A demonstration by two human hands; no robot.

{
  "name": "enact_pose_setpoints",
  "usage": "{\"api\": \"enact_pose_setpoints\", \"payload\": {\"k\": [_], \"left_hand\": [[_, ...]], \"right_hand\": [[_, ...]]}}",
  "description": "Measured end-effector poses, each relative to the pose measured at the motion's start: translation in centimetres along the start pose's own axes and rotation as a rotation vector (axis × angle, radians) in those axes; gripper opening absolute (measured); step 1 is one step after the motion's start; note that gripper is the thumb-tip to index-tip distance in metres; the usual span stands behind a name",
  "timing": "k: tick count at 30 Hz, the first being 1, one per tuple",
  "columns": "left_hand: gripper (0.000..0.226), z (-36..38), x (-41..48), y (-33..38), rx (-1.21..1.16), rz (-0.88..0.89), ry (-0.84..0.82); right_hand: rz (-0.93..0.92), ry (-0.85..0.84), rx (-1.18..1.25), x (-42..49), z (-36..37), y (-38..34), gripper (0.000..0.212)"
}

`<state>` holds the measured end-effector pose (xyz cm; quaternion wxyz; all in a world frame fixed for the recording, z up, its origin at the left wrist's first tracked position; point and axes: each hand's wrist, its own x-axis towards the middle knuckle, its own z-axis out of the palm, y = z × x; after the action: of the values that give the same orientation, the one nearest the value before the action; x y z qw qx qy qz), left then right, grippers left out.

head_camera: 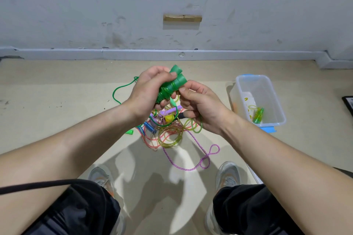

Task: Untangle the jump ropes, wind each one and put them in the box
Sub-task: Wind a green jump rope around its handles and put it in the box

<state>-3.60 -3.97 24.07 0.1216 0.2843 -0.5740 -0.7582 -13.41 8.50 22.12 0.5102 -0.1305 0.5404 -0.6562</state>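
My left hand (147, 93) grips the two dark green handles (172, 87) of a jump rope, held side by side with green cord wound round them. My right hand (198, 105) pinches the green cord just beside the handles. A loose loop of that green cord (119, 89) trails on the floor to the left. Below my hands lies a tangle of ropes (168, 129): pink, yellow-green, purple and blue pieces mixed together. A purple braided rope (206, 158) runs out of it toward my right shoe. The clear plastic box (275, 101) stands at the right with one wound light-green rope (258, 115) inside.
I sit or crouch on a beige floor facing a grey wall with a baseboard (172, 54). My two shoes (228, 175) flank the tangle. A black cable (47, 184) crosses my left forearm. A dark flat object (348, 104) lies at the far right edge.
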Motion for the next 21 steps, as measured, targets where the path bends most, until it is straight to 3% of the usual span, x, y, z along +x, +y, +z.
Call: {"api": "enact_pose_setpoints", "payload": {"k": [3,5,8,12,15,21], "left_hand": [[0.014,0.0,0.1,-0.6,-0.012,-0.034,0.092],[0.019,-0.1,0.2,-0.9,-0.021,-0.106,0.097],[0.035,-0.7,0.5,-0.6,-0.196,-0.312,-0.005],[0.046,-1.5,0.6,0.0,-0.360,-0.426,-0.151],[0.032,-1.4,0.4,0.2,-0.362,-0.410,-0.221],[0.010,-1.2,0.3,0.1,-0.347,-0.334,-0.174]], "right_hand": [[0.023,0.075,-0.055,-0.1,0.9,0.7,0.021],[-0.010,0.165,-0.219,-0.1,1.2,0.9,0.023],[-0.021,0.253,-0.383,0.0,1.0,0.8,0.018],[0.026,0.280,-0.373,0.3,0.2,0.4,0.023],[0.034,0.266,-0.378,0.1,0.0,0.2,0.020],[0.080,0.215,-0.349,-0.2,0.0,0.1,0.012]]}}
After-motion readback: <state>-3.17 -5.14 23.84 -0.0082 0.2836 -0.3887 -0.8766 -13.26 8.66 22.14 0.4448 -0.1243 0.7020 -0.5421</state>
